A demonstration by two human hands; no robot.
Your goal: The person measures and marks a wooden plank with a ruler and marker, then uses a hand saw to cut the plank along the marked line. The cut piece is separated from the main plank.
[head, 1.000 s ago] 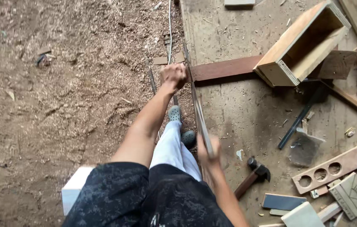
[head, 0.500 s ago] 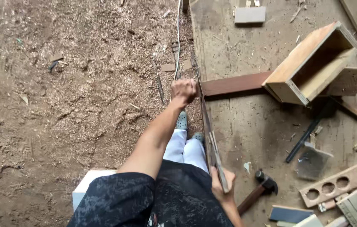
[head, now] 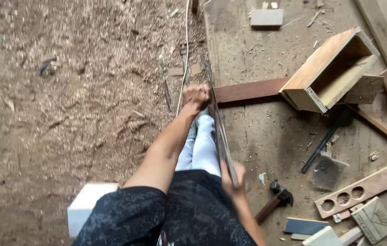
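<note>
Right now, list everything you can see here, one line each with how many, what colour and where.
long thin strip: one, grey-brown, held edge-on between both hands, running away from the person
reddish board: one, dark red-brown, flat on the floor, right of the far hand
open wooden box: one, pale wood, upper right, lying on its side
hammer: one, dark head with wooden handle, floor at lower right
plank with round holes: one, light brown, three holes showing, right edge
small block: one, grey, top
white block: one, lower left
sawdust floor: brown, left half
left hand: gripping the strip's far end
right hand: gripping its near end
</note>
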